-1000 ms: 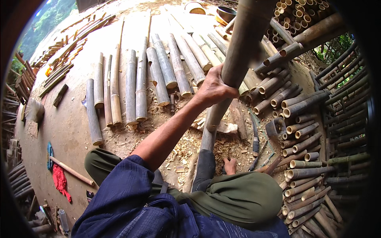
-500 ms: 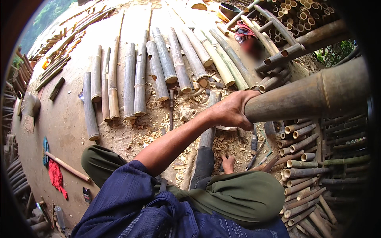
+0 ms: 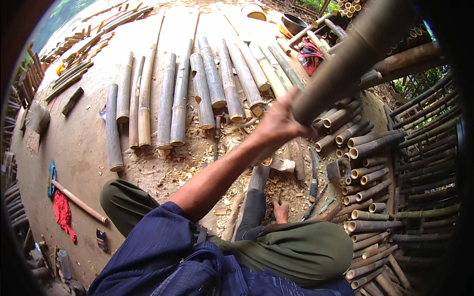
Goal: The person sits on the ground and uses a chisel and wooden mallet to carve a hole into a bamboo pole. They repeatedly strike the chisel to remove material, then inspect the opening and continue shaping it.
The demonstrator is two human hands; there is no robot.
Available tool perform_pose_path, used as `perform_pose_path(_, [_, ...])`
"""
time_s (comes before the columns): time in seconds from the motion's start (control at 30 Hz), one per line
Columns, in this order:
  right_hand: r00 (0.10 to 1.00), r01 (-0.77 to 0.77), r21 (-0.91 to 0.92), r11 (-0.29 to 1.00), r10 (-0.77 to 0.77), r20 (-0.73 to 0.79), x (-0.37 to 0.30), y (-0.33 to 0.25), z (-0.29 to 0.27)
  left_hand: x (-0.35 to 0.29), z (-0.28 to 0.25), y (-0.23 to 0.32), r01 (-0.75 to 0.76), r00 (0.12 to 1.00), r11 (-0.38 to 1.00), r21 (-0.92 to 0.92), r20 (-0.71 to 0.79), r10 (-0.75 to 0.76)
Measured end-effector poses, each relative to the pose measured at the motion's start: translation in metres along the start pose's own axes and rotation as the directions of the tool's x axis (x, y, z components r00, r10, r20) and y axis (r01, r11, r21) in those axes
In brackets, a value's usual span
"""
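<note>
My left arm reaches forward to the right, and my left hand (image 3: 282, 119) grips the near end of a thick dark bamboo pole (image 3: 340, 71). The pole slants up toward the upper right and is smeared by motion; its far end leaves the picture. I cannot see my right hand. Below the held pole, a bamboo length (image 3: 259, 176) lies on the ground, running up to a dark grey cloth wrap (image 3: 251, 212) between my knees. What looks like a bare foot (image 3: 281, 212) shows beyond my right knee.
Several cut bamboo lengths (image 3: 165, 106) lie side by side ahead. Shorter tubes (image 3: 375, 217) are stacked at the right. A knife (image 3: 313, 180) lies among wood chips (image 3: 291, 197), near a dark tub (image 3: 338, 168). A red cloth (image 3: 62, 212) and wooden-handled tool (image 3: 81, 202) lie at the left.
The held pole has swung upward, from nearly level to a steep slant. My left hand has risen and shifted slightly left with it, still gripping the end.
</note>
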State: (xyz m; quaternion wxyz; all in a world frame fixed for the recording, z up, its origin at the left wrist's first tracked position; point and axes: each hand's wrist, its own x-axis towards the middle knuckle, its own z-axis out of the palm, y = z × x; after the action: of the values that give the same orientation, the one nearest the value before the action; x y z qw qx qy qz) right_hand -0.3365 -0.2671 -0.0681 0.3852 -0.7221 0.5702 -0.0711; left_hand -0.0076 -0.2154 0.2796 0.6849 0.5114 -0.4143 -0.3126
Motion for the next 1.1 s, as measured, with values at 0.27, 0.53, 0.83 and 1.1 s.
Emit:
perform_pose_path(0.27, [0.986,-0.093,0.38,0.92,0.032,0.165,0.001,0.041,-0.006,-0.043,-0.13,-0.13,0.497,0.708,0.814,0.299,-0.682,-0.182])
perform_pose_path(0.53, [0.842,-0.19,0.396,0.898,-0.058,0.536,0.006,-0.138,-0.087,-0.084,-0.127,-0.209,0.545,0.75,0.418,0.727,-0.646,0.145])
perform_pose_path(0.83, [0.797,0.489,-0.418,0.766,-0.197,0.571,0.067,-0.113,-0.099,-0.005,0.075,-0.202,-0.28,0.613,0.795,0.539,0.737,-0.283])
perform_pose_path(1.1, [0.806,0.531,-0.542,0.651,-0.191,0.56,0.142,-0.186,-0.129,0.015,0.07,-0.228,-0.014,0.866,0.906,0.424,0.458,-0.201])
